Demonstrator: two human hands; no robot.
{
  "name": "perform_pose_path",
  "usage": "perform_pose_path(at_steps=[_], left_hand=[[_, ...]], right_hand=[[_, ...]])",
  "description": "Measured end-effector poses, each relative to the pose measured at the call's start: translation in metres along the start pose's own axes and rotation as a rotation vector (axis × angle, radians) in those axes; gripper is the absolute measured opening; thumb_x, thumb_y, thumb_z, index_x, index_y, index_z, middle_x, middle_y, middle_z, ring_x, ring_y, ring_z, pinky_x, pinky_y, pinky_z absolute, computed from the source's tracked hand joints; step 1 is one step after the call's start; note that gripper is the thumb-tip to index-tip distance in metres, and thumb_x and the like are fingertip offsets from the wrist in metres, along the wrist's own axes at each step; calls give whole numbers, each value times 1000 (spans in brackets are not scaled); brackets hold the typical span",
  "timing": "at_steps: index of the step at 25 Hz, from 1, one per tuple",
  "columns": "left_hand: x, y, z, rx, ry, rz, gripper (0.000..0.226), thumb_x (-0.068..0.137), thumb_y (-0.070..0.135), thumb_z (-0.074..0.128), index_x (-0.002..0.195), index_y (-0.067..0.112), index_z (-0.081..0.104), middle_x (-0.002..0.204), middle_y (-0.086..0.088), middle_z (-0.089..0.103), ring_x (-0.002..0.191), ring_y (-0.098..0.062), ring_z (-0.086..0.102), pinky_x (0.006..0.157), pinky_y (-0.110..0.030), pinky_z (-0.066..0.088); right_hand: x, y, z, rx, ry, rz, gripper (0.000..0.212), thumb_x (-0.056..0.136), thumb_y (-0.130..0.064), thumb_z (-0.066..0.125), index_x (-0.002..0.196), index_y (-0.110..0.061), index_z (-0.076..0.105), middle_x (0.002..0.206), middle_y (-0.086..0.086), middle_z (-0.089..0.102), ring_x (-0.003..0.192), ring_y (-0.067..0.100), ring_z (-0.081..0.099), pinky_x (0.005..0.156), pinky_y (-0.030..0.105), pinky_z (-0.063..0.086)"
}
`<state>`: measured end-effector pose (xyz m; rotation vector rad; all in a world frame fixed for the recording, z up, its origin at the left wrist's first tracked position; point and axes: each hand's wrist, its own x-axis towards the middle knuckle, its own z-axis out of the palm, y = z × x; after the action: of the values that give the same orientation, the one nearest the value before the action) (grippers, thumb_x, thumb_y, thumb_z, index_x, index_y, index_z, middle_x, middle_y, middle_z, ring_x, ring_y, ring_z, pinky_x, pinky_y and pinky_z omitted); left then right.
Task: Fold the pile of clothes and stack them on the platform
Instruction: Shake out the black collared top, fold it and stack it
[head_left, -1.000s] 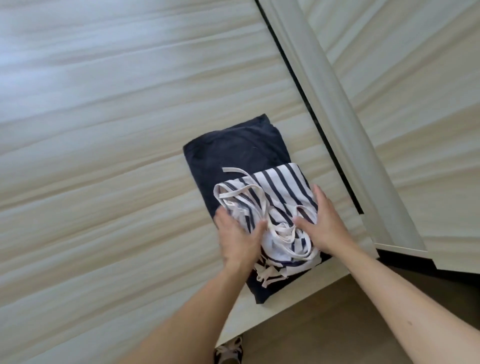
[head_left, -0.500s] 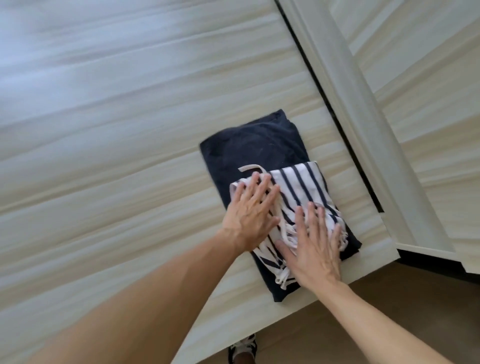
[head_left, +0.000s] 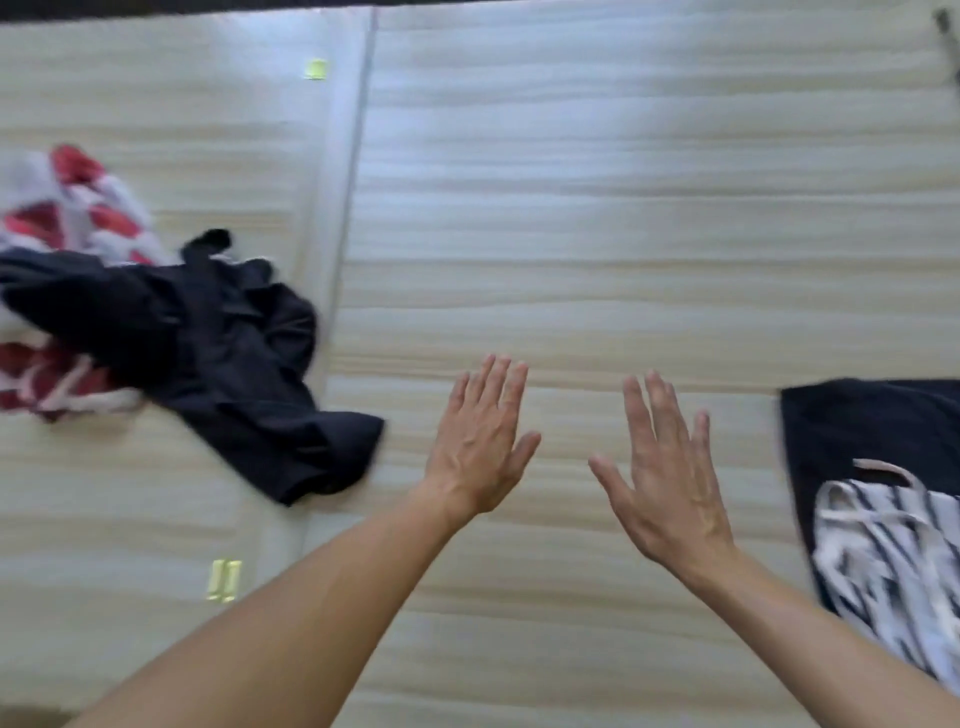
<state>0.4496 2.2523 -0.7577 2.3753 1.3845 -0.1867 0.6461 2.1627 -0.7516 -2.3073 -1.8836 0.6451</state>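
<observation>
Soft, thin fabric makes up the unfolded pile of clothes (head_left: 171, 358) at the left of the pale wood-grain platform (head_left: 597, 218), so it should be light, limp and without any shape of its own; a garment lifted at one point will drape and trail, and the dark one looks tangled with its neighbour, so lifting it could drag the other along. The best hold, in my judgement, is a pinch at two corners or along a hem or shoulder line of the dark garment (head_left: 244, 374), whose near right flap lies closest to the hands. That dark piece is crumpled, navy or black, lying over a red and white garment (head_left: 67, 208) whose pattern is too blurred to read. At the right edge sits the folded stack: a dark folded piece (head_left: 872, 431) beneath a folded striped white and navy garment (head_left: 883, 561) with loose white straps. The left hand (head_left: 480, 441) and right hand (head_left: 667, 467) are both spread wide and flat, fingers extended, holding nothing, over bare platform between pile and stack
</observation>
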Motion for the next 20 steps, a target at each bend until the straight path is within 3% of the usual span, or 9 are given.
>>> perform_pose_path(at_steps=[4, 7, 9, 11, 13, 16, 18, 20], left_hand=[[-46, -154, -35, 153, 51, -326, 83, 98, 51, 45, 160, 13, 5, 169, -13, 7, 157, -31, 0, 126, -47, 8], [-76, -247, -31, 36, -72, -596, 94, 92, 56, 57, 161, 23, 1, 169, -11, -7, 155, -38, -1, 122, -55, 22], [-93, -287, -12, -67, -238, -564, 109, 86, 56, 68, 160, 31, -8, 168, -7, -15, 151, -42, 11, 115, -54, 36], [-101, -294, 14, -12, -273, -411, 117, 82, 49, 76, 159, 31, -9, 165, -6, 3, 137, -39, 31, 104, -47, 47], [-96, -293, 33, 32, -154, -350, 97, 86, 33, 76, 158, 24, 11, 146, -6, 34, 119, -32, 46, 93, -42, 52], [-95, -285, 40, -216, -28, -382, 31, 90, 7, 59, 119, 16, 51, 111, -8, 59, 101, -34, 61, 81, -44, 52], [-110, -263, 50, -352, -93, -292, 12, 91, 8, 53, 102, 10, 57, 103, -13, 62, 99, -38, 61, 83, -50, 51], [-129, -226, 58, -449, -254, -187, 15, 95, 13, 50, 105, 5, 59, 109, -19, 60, 104, -42, 58, 87, -51, 48]], right_hand=[[49, -148, 26, 62, -48, -146, 86, 97, -46, 51, 161, -22, -2, 170, 5, 0, 157, 19, -2, 126, 49, -1], [68, -230, 56, 100, -136, -184, 83, 98, -47, 48, 161, -22, -1, 170, 5, 4, 157, 19, 2, 127, 46, 2], [77, -273, 81, 158, -211, -173, 82, 98, -46, 48, 161, -22, 1, 169, 4, 7, 156, 21, 8, 126, 44, 7], [85, -300, 101, 224, -267, -141, 81, 98, -45, 51, 161, -23, 5, 167, 3, 13, 152, 25, 20, 123, 42, 20], [95, -317, 119, 274, -317, -91, 81, 97, -43, 53, 160, -22, 7, 165, 2, 18, 149, 24, 28, 117, 39, 28], [116, -328, 133, 342, -357, 0, 83, 95, -37, 59, 161, -19, 11, 164, 6, 23, 148, 25, 29, 116, 39, 29], [128, -329, 137, 388, -359, 83, 86, 92, -37, 64, 160, -18, 16, 163, 7, 26, 148, 25, 30, 116, 40, 29], [128, -331, 140, 425, -400, 148, 93, 87, -40, 69, 160, -18, 16, 161, 7, 26, 146, 26, 32, 115, 39, 31]])
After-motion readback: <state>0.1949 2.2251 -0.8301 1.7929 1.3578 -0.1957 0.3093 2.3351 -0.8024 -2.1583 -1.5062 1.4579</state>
